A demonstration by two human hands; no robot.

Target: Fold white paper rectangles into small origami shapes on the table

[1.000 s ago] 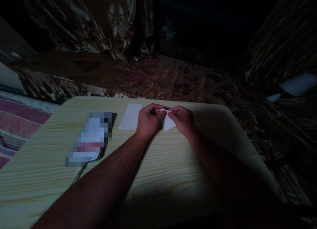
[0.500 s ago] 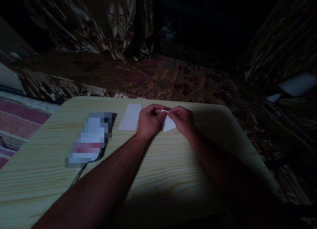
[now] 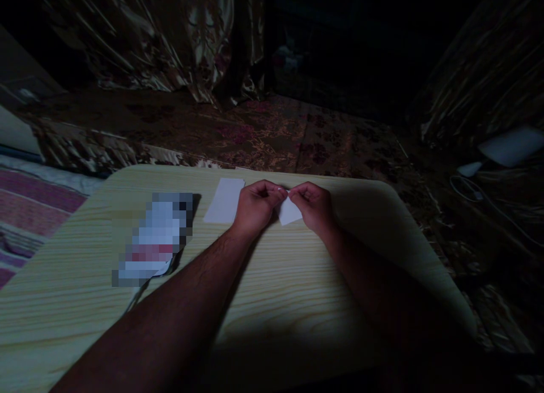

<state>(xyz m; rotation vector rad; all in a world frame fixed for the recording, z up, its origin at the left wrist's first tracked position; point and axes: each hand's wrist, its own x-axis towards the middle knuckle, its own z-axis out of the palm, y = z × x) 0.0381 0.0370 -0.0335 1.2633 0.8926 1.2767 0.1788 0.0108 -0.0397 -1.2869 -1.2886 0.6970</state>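
Note:
A small piece of white paper point(image 3: 289, 212) is pinched between my two hands over the far middle of the table. My left hand point(image 3: 257, 206) is closed on its upper left part, thumb and fingers at the top edge. On the other side, my right hand point(image 3: 313, 206) grips the paper's upper right, its thumb close to the left thumb. The paper's lower corner points toward me; its upper part is mostly covered by fingers. Just left of my left hand lies a stack of white paper sheets point(image 3: 223, 201).
A pixelated, phone-like object point(image 3: 155, 237) with a cable point(image 3: 132, 298) lies on the left of the wooden table point(image 3: 272, 302). Beyond the far edge is patterned cloth point(image 3: 272, 129). A striped cover point(image 3: 29, 206) is at left, a white object with a cord point(image 3: 510, 146) at right.
My left thumb and fingertips have shifted slightly right along the paper's top edge, closer to my right hand. The paper's top corner is now more covered. The right hand stays in place.

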